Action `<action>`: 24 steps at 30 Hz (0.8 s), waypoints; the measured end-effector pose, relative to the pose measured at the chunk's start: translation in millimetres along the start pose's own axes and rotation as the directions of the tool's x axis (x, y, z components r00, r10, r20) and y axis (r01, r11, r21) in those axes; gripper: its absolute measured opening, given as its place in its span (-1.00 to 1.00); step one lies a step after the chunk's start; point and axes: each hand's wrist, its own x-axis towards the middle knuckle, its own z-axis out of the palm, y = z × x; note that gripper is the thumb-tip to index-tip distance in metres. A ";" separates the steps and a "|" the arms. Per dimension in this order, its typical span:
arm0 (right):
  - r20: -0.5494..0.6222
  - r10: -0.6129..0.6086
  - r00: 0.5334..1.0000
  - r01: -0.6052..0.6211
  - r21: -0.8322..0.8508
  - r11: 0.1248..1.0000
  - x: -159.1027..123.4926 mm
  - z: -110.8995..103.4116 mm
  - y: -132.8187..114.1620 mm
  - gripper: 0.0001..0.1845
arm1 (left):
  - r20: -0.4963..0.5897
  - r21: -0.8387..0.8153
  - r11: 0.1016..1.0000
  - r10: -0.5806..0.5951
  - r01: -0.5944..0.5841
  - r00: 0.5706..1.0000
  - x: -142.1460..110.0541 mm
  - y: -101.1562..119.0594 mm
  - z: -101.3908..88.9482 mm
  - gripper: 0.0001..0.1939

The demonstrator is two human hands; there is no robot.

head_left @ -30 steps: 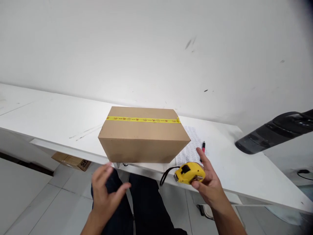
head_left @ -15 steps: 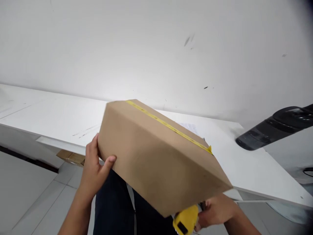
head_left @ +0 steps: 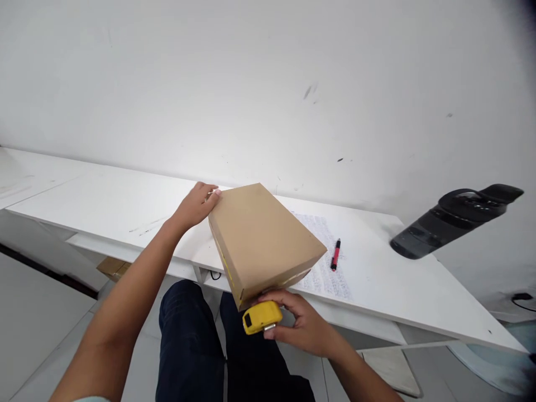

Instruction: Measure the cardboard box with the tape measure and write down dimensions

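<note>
A brown cardboard box [head_left: 266, 237] is tilted over the front edge of the white desk. My left hand [head_left: 197, 204] grips its far left corner, thumb on the upper face and the other fingers partly hidden behind. In my right hand [head_left: 299, 324] is a yellow tape measure [head_left: 262, 317], held against the near end of the box, with fingertips touching the cardboard. A strip of yellow tape blade [head_left: 226, 267] shows along the box's left side; its far end is hidden.
Printed or written paper sheets [head_left: 318, 223] lie right of the box, with a red and black pen [head_left: 335, 255] on them. A dark bottle [head_left: 452, 220] stands farther right on the white desk [head_left: 419, 290]. Another carton [head_left: 112, 268] sits below the desk at left.
The box has turned so the face with the tape blade now points left, and it has lowered toward the desk. My left hand moved up to the far corner; the tape measure moved left and up.
</note>
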 end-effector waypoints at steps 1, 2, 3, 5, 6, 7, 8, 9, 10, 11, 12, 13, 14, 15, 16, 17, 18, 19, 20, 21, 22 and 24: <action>-0.044 0.020 0.999 -0.021 -0.024 0.999 -3.2 -5.3 -0.6 -0.46 | -0.056 0.006 1.000 0.004 -0.003 0.998 -5.8 3.2 0.9 -0.45; -0.079 0.035 0.996 -0.037 -0.034 0.999 -6.9 -10.9 -1.8 -0.47 | -0.123 0.013 0.999 0.040 -0.038 0.992 -15.5 10.1 0.9 -0.44; -0.101 0.041 0.994 -0.043 -0.022 0.999 -10.8 -16.4 -3.7 -0.46 | -0.198 0.020 0.994 0.109 -0.107 0.974 -29.2 20.6 0.1 -0.44; -0.134 0.023 0.991 -0.014 0.069 0.998 -17.1 -25.3 -9.6 -0.44 | -0.312 0.028 0.939 0.335 -0.344 0.889 -65.9 49.7 -2.2 -0.44; -0.151 0.006 0.988 0.014 0.129 0.992 -19.0 -28.2 -13.4 -0.42 | -0.315 0.020 0.879 0.458 -0.477 0.831 -86.7 66.3 -3.1 -0.42; -0.170 -0.011 0.985 0.042 0.183 0.982 -19.8 -30.2 -17.5 -0.41 | -0.291 0.013 0.793 0.586 -0.609 0.756 -107.1 82.4 -3.5 -0.35; -0.187 -0.024 0.982 0.066 0.227 0.972 -19.7 -31.2 -21.5 -0.40 | -0.259 0.008 0.714 0.678 -0.700 0.688 -125.9 96.9 -3.4 -0.32; -0.195 -0.036 0.980 0.086 0.257 0.963 -18.7 -31.4 -25.2 -0.39 | -0.260 0.033 0.648 0.741 -0.761 0.620 -141.8 109.0 -2.6 -0.38; -0.193 -0.045 0.980 0.098 0.277 0.956 -17.4 -30.9 -28.2 -0.38 | -0.262 0.060 0.600 0.781 -0.798 0.567 -154.4 118.0 -1.1 -0.47; -0.184 -0.050 0.982 0.102 0.288 0.952 -15.9 -30.0 -30.7 -0.37 | -0.278 0.095 0.578 0.797 -0.811 0.536 -163.5 124.1 0.8 -0.61; -0.176 -0.053 0.983 0.103 0.290 0.951 -14.6 -28.7 -32.4 -0.36 | -0.300 0.130 0.572 0.801 -0.810 0.517 -169.7 127.3 2.9 -0.73; -0.170 -0.052 0.984 0.100 0.285 0.953 -13.8 -27.4 -33.4 -0.36 | -0.317 0.159 0.575 0.799 -0.802 0.510 -173.5 128.3 4.7 -0.81; -0.171 -0.054 0.984 0.099 0.270 0.958 -13.4 -26.3 -33.8 -0.36 | -0.322 0.181 0.575 0.801 -0.798 0.505 -175.9 127.5 5.8 -0.82; -0.179 -0.059 0.982 0.102 0.247 0.964 -13.5 -25.9 -33.8 -0.36 | -0.319 0.195 0.576 0.803 -0.794 0.504 -177.6 125.3 5.9 -0.82; -0.192 -0.068 0.979 0.111 0.219 0.969 -13.8 -26.7 -33.2 -0.37 | -0.314 0.206 0.583 0.800 -0.786 0.511 -179.1 122.0 4.8 -0.82; -0.215 -0.088 0.973 0.129 0.188 0.974 -14.0 -29.2 -32.3 -0.37 | -0.308 0.214 0.600 0.790 -0.771 0.529 -180.5 117.6 2.5 -0.83; -0.254 -0.112 0.961 0.155 0.157 0.975 -13.7 -33.8 -30.8 -0.38 | -0.308 0.224 0.619 0.778 -0.753 0.548 -181.9 111.8 -0.8 -0.83; -0.314 -0.135 0.940 0.182 0.127 0.975 -12.6 -40.9 -28.9 -0.37 | -0.313 0.236 0.641 0.762 -0.730 0.568 -182.9 104.7 -4.8 -0.81; -0.392 -0.152 0.908 0.206 0.101 0.973 -10.2 -50.5 -26.5 -0.35 | -0.324 0.247 0.666 0.742 -0.704 0.587 -183.3 96.1 -9.0 -0.79; -0.478 -0.162 0.864 0.226 0.078 0.971 -6.3 -62.4 -23.5 -0.30 | -0.344 0.254 0.693 0.717 -0.675 0.607 -182.9 86.2 -13.0 -0.74; -0.563 -0.167 0.809 0.242 0.062 0.968 -0.9 -76.0 -19.9 -0.24 | -0.373 0.259 0.717 0.692 -0.647 0.618 -181.6 75.8 -16.4 -0.64; -0.695 -0.163 0.701 0.271 0.048 0.962 14.0 -105.6 -11.2 -0.17 | -0.453 0.253 0.776 0.623 -0.578 0.638 -176.4 56.0 -19.9 -0.33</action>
